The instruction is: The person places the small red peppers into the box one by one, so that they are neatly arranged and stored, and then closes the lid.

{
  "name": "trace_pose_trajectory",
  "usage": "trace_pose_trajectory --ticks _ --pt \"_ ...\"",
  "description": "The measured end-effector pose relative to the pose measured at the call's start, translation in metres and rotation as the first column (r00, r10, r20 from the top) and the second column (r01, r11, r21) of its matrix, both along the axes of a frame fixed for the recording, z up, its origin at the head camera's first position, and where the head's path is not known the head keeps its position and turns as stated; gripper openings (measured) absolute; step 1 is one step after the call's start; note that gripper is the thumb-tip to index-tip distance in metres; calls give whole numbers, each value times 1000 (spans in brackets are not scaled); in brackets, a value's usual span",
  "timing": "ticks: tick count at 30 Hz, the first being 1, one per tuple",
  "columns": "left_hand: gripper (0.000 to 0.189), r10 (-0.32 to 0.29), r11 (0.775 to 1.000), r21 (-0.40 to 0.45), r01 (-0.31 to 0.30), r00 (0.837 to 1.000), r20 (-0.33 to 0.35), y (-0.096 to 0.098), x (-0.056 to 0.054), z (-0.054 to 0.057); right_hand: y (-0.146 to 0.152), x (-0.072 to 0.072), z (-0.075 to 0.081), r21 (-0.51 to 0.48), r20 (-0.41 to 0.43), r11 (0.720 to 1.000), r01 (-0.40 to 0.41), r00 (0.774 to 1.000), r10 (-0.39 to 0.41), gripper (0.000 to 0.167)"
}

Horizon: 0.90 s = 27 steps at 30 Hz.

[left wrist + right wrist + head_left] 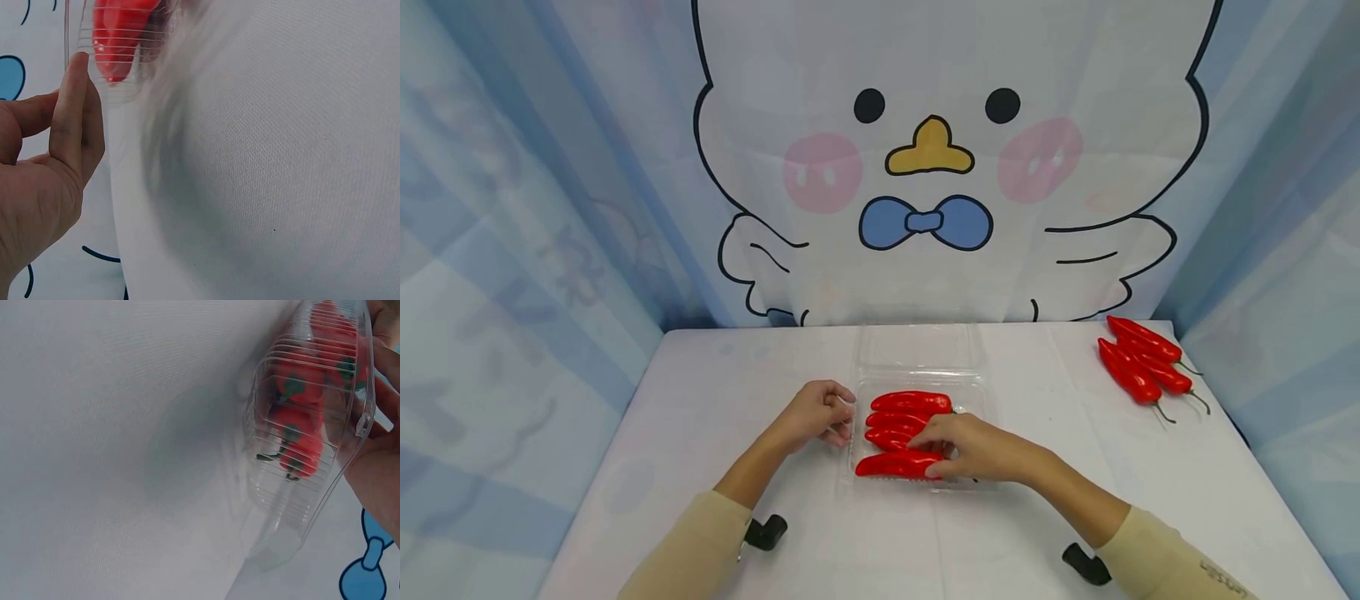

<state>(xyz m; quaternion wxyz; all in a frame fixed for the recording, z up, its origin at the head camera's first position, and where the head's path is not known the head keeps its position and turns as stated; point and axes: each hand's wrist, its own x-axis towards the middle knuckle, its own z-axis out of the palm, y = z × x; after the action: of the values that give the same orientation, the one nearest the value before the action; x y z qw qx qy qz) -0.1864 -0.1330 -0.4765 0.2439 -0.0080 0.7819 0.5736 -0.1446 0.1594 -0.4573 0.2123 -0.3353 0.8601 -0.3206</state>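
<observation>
A clear plastic clamshell box (992, 396) stands on the table, its lid (917, 350) folded back toward the wall. Inside it several red chili peppers lie side by side. My right hand (973, 450) reaches in from the right and holds the nearest chili pepper (891, 465) between thumb and fingers. In the right wrist view, the box's ribbed side wall partly veils the peppers and their green stems. At the box's left side is my left hand (820, 412), fingers loosely bent, with a fingertip at the wall in the left wrist view. It holds nothing.
Three more red chili peppers (1127, 375) lie at the table's back right corner. A white cloth covers the table (760, 533). Behind it hangs a curtain (932, 283) with a cartoon figure, and blue curtains flank both sides.
</observation>
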Motion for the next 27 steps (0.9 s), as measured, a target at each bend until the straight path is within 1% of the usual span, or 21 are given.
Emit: trace_pose_trajectory --ticks 11,17,22,27 --pt "23 3 1000 12 -3 1000 -10 0 0 -2 1 1 3 -7 -1 1000 15 1000 -15 40" --pt "22 4 1000 6 -4 1000 5 0 1 -4 6 3 6 -32 -3 999 30 1000 -31 39" --pt "23 4 1000 6 -4 1000 4 1 2 -1 13 3 9 -72 -12 996 50 999 -51 38" --pt "23 3 1000 7 -3 1000 -4 1 2 1 20 4 12 -95 -17 992 80 997 -82 42"
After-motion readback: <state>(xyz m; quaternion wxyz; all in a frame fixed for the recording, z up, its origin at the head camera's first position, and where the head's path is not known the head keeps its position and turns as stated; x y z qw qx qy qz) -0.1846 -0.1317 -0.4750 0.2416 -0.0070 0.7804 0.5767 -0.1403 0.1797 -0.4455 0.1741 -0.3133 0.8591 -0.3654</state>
